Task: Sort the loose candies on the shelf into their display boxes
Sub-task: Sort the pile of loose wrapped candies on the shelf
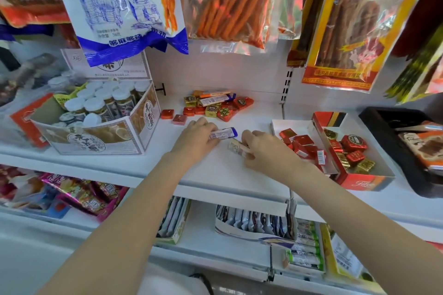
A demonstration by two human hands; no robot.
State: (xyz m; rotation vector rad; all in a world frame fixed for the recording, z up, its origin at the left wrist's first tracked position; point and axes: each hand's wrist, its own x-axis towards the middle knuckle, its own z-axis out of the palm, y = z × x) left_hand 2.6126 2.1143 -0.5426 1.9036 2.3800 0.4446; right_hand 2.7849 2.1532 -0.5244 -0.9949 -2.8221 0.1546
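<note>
A pile of loose candies (217, 104), red and gold squares plus long bars, lies at the back of the white shelf (215, 175). Two red squares (173, 116) sit apart to its left. My left hand (196, 137) grips a white and blue candy bar (224, 133) low over the shelf. My right hand (263, 148) pinches a pale wrapped bar (238, 147) just right of it. On the right stands a white display box (278, 126) with red squares, and beside it a red display box (359, 181) with red and gold candies.
A cardboard box of white-capped jars (96, 124) stands at the left. A black tray (393, 146) of packets sits at the far right. Snack bags (230, 2) hang overhead. Lower shelves hold more packets (254, 220).
</note>
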